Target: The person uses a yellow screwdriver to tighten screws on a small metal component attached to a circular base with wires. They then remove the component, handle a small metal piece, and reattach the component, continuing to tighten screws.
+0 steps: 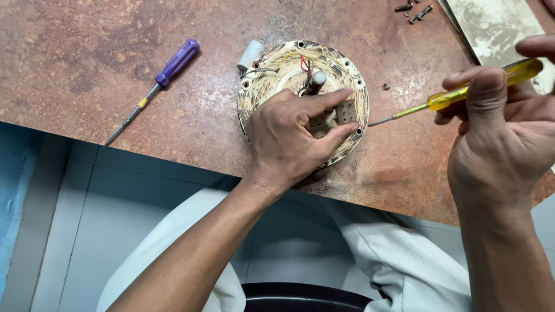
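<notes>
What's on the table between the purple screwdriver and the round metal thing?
Only bare table between the purple screwdriver and the round motor housing in the head view.

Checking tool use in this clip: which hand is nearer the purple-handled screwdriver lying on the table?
Left. The left hand rests on the round motor housing, just right of the purple-handled screwdriver. The right hand holds the yellow screwdriver at the far right.

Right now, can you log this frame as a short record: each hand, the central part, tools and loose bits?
left hand: resting on and gripping the round motor housing
right hand: holding the yellow screwdriver, tip pointed at the housing rim
housing: worn, cream, ringed with screw holes, red and yellow wires and a shaft at centre
spare tool: purple screwdriver lying on the brown table, untouched
loose bits: screws at the top edge
</notes>
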